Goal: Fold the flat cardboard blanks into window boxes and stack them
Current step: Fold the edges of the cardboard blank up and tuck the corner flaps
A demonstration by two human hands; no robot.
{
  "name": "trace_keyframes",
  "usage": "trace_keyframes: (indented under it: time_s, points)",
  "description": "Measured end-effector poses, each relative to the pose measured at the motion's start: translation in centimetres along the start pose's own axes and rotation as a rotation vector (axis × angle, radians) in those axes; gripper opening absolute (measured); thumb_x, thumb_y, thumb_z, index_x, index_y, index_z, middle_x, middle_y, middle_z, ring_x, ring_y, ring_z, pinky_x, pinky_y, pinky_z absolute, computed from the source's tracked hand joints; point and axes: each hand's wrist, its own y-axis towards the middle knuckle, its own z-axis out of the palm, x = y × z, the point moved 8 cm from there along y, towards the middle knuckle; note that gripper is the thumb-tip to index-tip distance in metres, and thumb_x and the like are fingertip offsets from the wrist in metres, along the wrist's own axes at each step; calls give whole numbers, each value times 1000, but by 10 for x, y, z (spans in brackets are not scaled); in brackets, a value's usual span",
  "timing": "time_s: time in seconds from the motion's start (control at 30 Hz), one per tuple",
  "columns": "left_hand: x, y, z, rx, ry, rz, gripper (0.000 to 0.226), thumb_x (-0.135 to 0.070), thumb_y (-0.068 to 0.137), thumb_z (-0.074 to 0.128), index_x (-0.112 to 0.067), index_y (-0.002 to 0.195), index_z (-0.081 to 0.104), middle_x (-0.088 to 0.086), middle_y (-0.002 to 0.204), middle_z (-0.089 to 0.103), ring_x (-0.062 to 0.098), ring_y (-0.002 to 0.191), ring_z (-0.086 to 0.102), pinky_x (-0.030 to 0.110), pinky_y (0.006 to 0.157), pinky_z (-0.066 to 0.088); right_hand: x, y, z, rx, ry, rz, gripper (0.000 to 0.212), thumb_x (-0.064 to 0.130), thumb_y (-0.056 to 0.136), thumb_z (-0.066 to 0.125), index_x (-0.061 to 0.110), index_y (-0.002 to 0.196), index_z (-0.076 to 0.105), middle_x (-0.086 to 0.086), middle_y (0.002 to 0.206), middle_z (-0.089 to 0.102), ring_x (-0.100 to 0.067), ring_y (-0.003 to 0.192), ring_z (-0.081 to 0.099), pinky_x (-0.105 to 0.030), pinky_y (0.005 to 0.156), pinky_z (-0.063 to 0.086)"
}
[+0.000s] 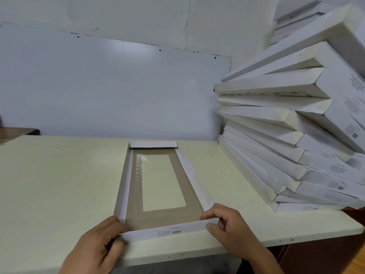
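Both hands — left hand (98, 244), right hand (231, 230) — pinch the near end flap (169, 232) of the window box blank (164, 182) at the worktop (59, 175) front edge — raise it squarely, corners tucked evenly, before stacking (296, 135).

A plain packing workroom, by the look of it — a bare cream worktable (59, 175) set against a scuffed white wall (98, 76) with a panel fixed across it. A leaning stack of folded white boxes (286, 135) fills the right corner — repetitive assembly work, not a home.
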Motion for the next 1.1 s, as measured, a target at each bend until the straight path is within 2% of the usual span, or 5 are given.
trace_keyframes:
  time_s: [0.5,0.8,0.9,1.0,1.1]
  points:
    - [-1,2,-2,-2,-1,-1,32,-35,75,37,-32,76,69,-17,75,54,7,58,52,23,53,46,5,0,0,-8,-49,-28,23,16,79,59,33,88,73,16,86,67,-4,61,52,-13,58,38]
    - [-1,3,-1,1,11,-40,28,-44,76,41,-47,89,65,-23,92,57,-2,65,57,14,57,46,11,1,-1,-6,-105,-51,18,14,82,63,27,83,75,16,78,60,-5,64,53,-14,61,38]
    - [-5,3,-5,-28,77,-25,29,-45,77,42,-44,103,56,-26,98,53,-2,58,54,20,45,48,17,-1,-1,-27,-151,-70,14,18,83,65,26,85,76,16,81,63,-6,68,57,-15,62,42]
    - [-7,3,-8,-17,202,-53,27,-46,76,43,-42,101,54,-21,102,49,6,45,52,22,30,40,32,-7,9,-41,-195,-123,14,25,83,67,24,93,76,22,84,68,-3,82,65,-18,72,51]
    - [-8,1,-12,-55,284,-79,27,-48,75,42,-40,99,52,-18,104,49,14,39,53,21,31,39,43,-11,17,-45,-194,-98,16,30,81,70,25,94,77,27,81,66,1,82,66,-17,73,52]
